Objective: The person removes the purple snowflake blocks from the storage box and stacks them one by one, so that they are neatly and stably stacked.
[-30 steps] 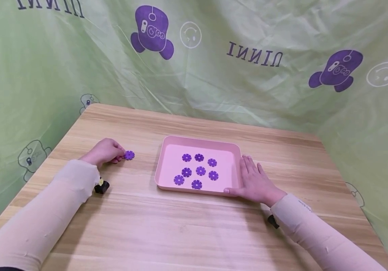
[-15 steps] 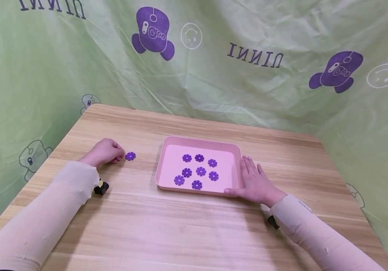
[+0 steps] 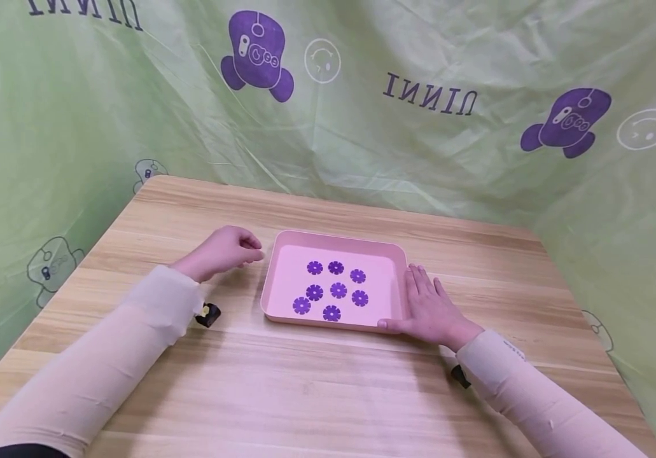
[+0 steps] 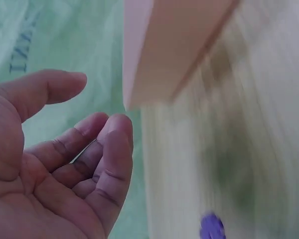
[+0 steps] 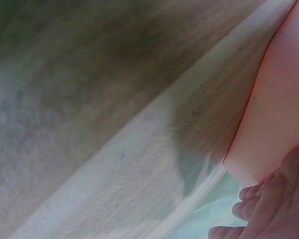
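Fingers [image 3: 419, 280] of the right hand [image 3: 433, 310] lie straight against the pink oblong plastic tray [image 3: 339, 244], maybe steadying it, while the left hand's [image 3: 223, 252] loose fingers hold nothing.

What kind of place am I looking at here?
Probably a small curtained-off booth for tabletop work: printed green sheeting hangs behind and beside a wooden table, which bears a pink tray with purple discs in it.
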A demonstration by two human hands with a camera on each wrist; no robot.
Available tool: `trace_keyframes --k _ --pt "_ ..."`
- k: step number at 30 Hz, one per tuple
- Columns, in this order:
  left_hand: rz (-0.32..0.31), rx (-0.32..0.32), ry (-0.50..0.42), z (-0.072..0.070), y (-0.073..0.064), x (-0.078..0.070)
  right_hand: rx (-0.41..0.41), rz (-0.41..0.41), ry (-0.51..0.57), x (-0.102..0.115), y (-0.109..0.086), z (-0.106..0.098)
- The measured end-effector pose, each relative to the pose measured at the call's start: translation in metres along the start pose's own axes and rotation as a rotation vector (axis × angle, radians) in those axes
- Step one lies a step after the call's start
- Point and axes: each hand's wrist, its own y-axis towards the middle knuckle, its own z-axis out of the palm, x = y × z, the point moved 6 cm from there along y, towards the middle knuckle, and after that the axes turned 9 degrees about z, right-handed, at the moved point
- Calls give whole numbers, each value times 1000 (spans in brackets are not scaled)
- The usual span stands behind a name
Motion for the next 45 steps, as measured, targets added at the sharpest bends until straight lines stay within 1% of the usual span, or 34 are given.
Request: trace_keyframes --k 6,10,14,17,21,28,32,34,38,41,43,45 --pt "103 51 20 20 4 -25 -12 -2 -16 1 0 -2" --pt "144 82 33 32 6 -36 -18 -4 -17 2 0 -2" --pt "160 103 80 43 8 -44 -11 2 -16 2 0 -2" --pt "161 112 130 50 9 -48 -13 2 -14 2 0 -1" --pt "159 133 168 59 10 -53 -13 2 -16 2 1 -1" --pt "172 222 248 80 8 -56 -11 -3 -12 3 0 -2" --pt "152 261 283 90 4 -54 -3 0 -13 2 -1 -1" --pt "140 273 290 93 2 -53 -2 2 -15 2 -1 -1" --pt "151 287 339 97 1 -52 -9 -1 -19 2 -1 -3" --pt "167 289 392 100 2 -49 -7 -1 -20 1 -1 -3" --pt "161 289 409 103 1 -48 -3 -1 -20 1 -1 -1" --pt "171 283 427 104 1 -47 0 -2 -15 1 -1 0"
